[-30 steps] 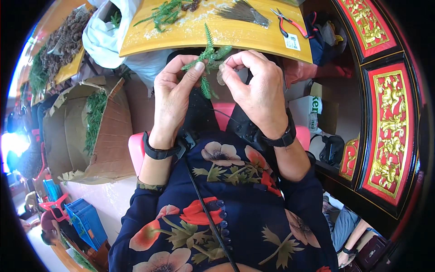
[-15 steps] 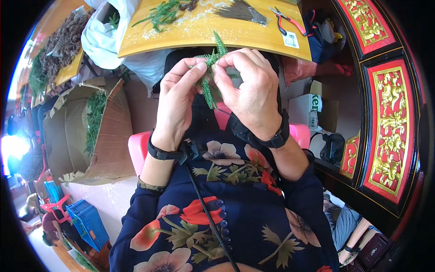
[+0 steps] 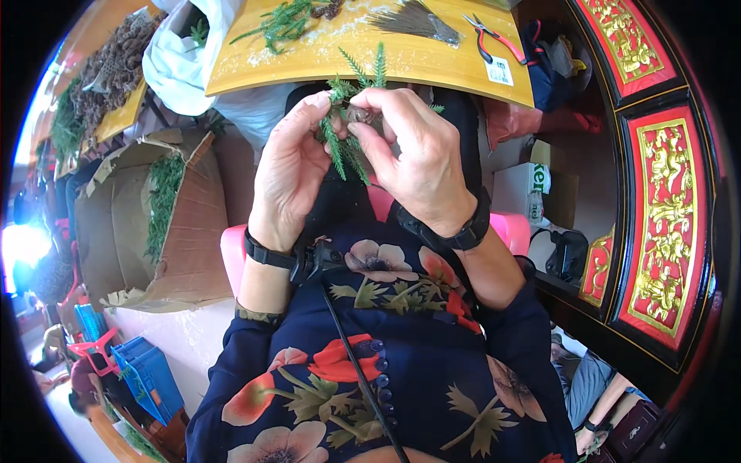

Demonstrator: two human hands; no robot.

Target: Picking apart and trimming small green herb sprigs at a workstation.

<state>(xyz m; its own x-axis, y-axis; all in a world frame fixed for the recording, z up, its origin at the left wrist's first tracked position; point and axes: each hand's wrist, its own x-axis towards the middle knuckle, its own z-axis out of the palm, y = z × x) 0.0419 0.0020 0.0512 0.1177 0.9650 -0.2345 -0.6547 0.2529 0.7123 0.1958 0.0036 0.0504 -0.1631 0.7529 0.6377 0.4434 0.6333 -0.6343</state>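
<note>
At the upper middle of the frame, the left hand (image 3: 289, 166) and the right hand (image 3: 423, 158) pinch a green sprig (image 3: 337, 148) between thumbs and fingers, its fronds poking up and down. Above them, along the top edge, a yellow table (image 3: 455, 81) carries more greenery (image 3: 282, 27), a fan of dark thin stems (image 3: 417, 21) and red-handled pliers (image 3: 488, 38). An open cardboard box (image 3: 193, 231) stands at left; red-and-gold carved panels (image 3: 662, 224) line the right.
</note>
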